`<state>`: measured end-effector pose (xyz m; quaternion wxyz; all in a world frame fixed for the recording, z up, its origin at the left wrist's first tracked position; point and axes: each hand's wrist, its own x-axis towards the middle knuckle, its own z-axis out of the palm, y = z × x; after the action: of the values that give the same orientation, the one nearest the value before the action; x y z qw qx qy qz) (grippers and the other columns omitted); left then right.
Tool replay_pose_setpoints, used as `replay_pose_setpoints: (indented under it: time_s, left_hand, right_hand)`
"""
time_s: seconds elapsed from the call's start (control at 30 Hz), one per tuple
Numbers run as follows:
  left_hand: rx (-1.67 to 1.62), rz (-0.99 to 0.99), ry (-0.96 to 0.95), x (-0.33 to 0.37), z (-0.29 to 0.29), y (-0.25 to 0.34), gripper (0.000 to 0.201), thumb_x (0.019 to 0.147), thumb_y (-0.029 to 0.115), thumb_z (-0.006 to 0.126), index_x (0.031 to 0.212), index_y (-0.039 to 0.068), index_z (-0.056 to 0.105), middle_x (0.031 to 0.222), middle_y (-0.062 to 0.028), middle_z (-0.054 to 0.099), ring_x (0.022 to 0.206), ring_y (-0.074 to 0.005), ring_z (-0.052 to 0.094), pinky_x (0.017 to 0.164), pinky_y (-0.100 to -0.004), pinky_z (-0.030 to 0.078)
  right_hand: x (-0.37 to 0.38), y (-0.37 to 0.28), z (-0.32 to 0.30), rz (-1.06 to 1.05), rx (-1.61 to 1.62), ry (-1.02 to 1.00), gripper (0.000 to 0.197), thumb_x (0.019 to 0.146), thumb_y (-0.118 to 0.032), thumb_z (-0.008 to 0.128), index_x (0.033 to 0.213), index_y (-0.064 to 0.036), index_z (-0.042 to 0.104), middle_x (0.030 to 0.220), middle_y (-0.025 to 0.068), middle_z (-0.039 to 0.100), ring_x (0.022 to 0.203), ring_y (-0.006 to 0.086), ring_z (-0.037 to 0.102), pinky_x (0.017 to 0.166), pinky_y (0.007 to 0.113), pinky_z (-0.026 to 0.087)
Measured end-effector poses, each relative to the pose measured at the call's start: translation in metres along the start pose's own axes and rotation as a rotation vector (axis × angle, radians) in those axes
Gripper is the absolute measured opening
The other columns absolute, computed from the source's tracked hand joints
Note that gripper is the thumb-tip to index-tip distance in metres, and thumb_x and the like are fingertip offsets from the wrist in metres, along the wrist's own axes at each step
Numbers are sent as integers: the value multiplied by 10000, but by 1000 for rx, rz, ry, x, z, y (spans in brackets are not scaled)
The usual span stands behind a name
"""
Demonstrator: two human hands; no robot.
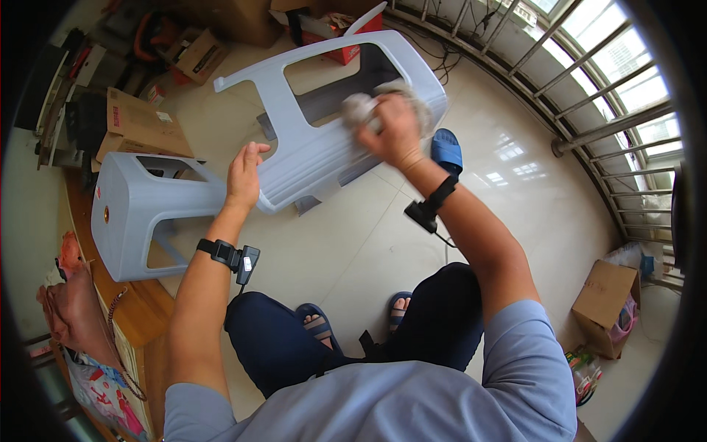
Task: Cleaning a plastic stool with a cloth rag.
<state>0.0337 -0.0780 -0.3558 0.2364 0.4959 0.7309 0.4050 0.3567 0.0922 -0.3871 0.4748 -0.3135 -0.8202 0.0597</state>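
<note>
A light blue-grey plastic stool (294, 121) is tilted on its side in front of me, its legs toward the left. My left hand (244, 177) grips a leg close to its foot end, thumb up. My right hand (394, 132), blurred by motion, presses a crumpled greyish cloth (359, 109) against the stool's side near the seat end. Part of the cloth is hidden behind the fingers. A second stool (118, 221) of the same colour lies on its side at the left, beyond my left wrist.
Cardboard boxes (140, 129) stand at the far left, and a red box (342, 53) at the back. A blue slipper (446, 151) lies on the tiled floor beyond the stool. Metal window bars (589, 136) run along the right, with another carton (605, 298) below.
</note>
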Motion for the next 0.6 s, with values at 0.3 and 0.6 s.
replay_pose_setpoints:
  time_s: [0.3,0.6]
  left_hand:
    - [-45,-23,7,0,4,8,568,1200,511,445,1232,49,773,957,-23,628,946,-175,564,915,-341,491]
    - [-661,-338,-208,-82,-21,2,661,1173,573,501,1450,-8,646,1355,-139,688,1239,-224,657,1084,-384,549]
  right_hand:
    - [31,117,-27,663,-176,162,496,892,-440,758,1103,8,754,1204,259,720,1192,462,666,1068,517,535]
    - [21,121,-36,754,-196,53,562,889,-479,797,1222,-31,734,1195,258,741,1158,454,710,1015,514,568]
